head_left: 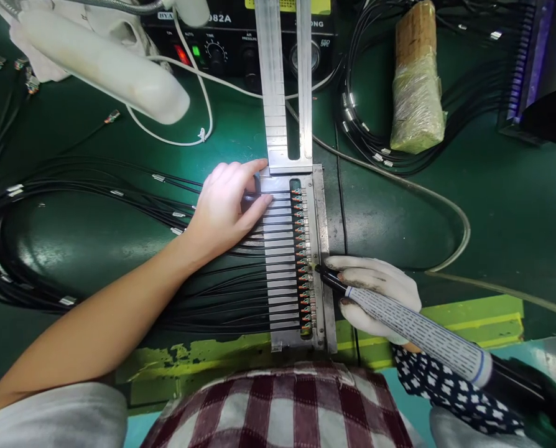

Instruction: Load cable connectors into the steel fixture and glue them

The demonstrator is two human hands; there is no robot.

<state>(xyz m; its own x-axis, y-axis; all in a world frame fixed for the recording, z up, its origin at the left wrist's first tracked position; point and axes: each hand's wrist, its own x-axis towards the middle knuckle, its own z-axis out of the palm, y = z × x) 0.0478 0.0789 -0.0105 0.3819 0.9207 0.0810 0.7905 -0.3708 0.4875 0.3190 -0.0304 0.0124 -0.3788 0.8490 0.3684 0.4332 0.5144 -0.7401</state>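
Note:
A flat metal fixture (280, 267) lies in front of me, with several black cables (240, 305) laid side by side across it. Their stripped ends with small orange-and-green wires and connectors (301, 239) line up along its slot. My bare left hand (226, 199) rests over the cables at the fixture's upper left, thumb and index finger spread apart and touching the metal. My right hand (380, 298), in a white glove with dark smudges, grips a thick pen-shaped tool (413, 330) with a black tip and printed white barrel. Its tip meets the fixture's right side, beside the connectors.
A slotted metal rail (273, 74) stands at the fixture's far end. Behind is a black control box (231, 50) with lit switches. A white lamp-like arm (105, 68) hangs at upper left. A plastic-wrapped block (418, 93) lies on coiled cables; a purple-lit rack (523, 62) is far right.

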